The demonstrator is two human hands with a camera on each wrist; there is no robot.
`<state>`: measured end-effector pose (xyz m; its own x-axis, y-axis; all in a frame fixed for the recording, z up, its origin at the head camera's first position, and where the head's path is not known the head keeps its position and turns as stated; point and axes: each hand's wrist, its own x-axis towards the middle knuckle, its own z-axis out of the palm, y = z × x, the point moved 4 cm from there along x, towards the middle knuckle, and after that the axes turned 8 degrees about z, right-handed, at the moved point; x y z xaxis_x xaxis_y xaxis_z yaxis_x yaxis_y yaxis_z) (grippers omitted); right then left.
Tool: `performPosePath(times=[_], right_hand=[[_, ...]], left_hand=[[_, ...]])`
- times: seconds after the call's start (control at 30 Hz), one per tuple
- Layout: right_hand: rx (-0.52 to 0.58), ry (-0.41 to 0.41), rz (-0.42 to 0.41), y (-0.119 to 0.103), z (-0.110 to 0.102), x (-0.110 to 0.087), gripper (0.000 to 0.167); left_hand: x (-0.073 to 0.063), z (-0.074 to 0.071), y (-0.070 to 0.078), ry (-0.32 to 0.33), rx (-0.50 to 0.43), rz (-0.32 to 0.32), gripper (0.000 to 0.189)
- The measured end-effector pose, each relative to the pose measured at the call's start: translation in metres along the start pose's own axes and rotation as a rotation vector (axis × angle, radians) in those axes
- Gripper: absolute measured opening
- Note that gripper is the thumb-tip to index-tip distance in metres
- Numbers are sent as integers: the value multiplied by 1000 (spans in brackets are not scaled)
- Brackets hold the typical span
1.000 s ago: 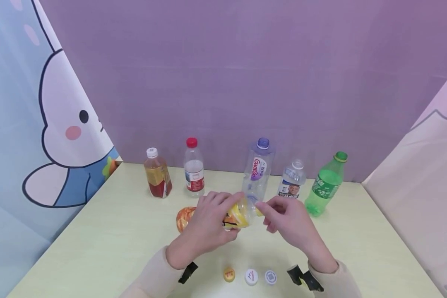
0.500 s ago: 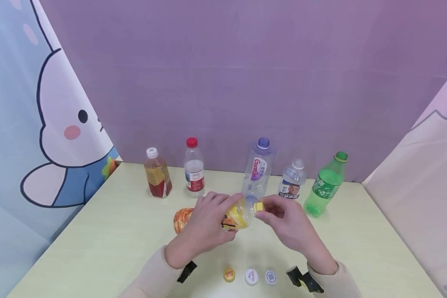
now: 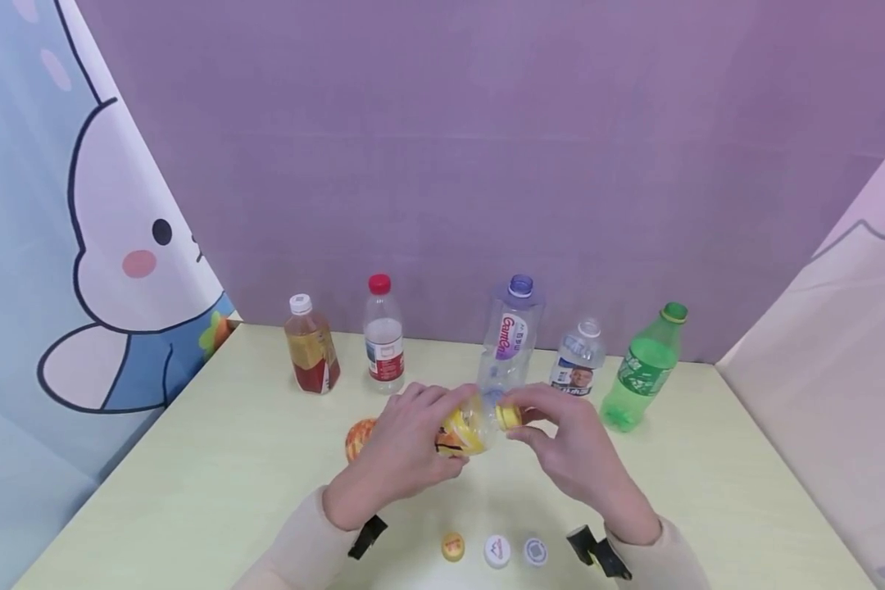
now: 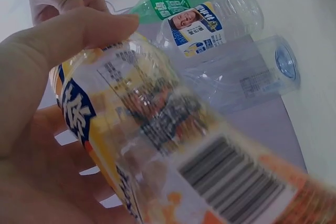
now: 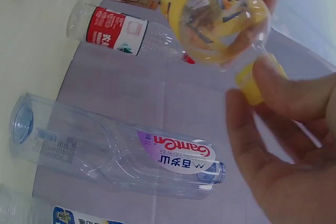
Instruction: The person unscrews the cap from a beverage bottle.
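My left hand [image 3: 406,447] grips a clear plastic bottle [image 3: 460,430] with a yellow and orange label, tipped on its side above the table. Its neck points right. The left wrist view shows the thumb along the label [image 4: 152,103] near the bottle's shoulder. My right hand [image 3: 571,438] pinches a yellow cap [image 3: 508,416] between thumb and fingers at the bottle's mouth; the cap also shows in the right wrist view as a yellow cap [image 5: 257,80] close against the neck. Whether it is threaded on, I cannot tell.
Behind the hands stand a capless Ganten bottle [image 3: 512,336], a capless clear bottle [image 3: 578,360] and a green bottle [image 3: 643,369]. A red-capped bottle [image 3: 385,340] and a white-capped tea-coloured bottle [image 3: 312,348] are at left. One yellow cap [image 3: 453,546] and two white caps [image 3: 497,551] lie in front.
The right fingers have shifted round the yellow cap, hidden at first and now plainly in view, and the cap has moved slightly left. The left hand keeps its grip on the bottle.
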<state>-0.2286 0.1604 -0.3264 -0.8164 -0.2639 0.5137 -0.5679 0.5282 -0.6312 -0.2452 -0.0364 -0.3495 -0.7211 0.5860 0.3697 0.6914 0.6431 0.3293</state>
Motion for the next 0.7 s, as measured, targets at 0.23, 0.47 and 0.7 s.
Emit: performPosePath(times=[0.23,0.47,0.7], right_hand=[[-22,9,-112,-4,1,0,39],[-1,81,-64,-4,0,0,21],[11,70,-36,0,2,0,33]], left_hand=[[0,0,-1,-5,-27,-5,80],[0,1,-1,-15,-12,-6,80],[-1,2,0,-9,-1,-3,81]])
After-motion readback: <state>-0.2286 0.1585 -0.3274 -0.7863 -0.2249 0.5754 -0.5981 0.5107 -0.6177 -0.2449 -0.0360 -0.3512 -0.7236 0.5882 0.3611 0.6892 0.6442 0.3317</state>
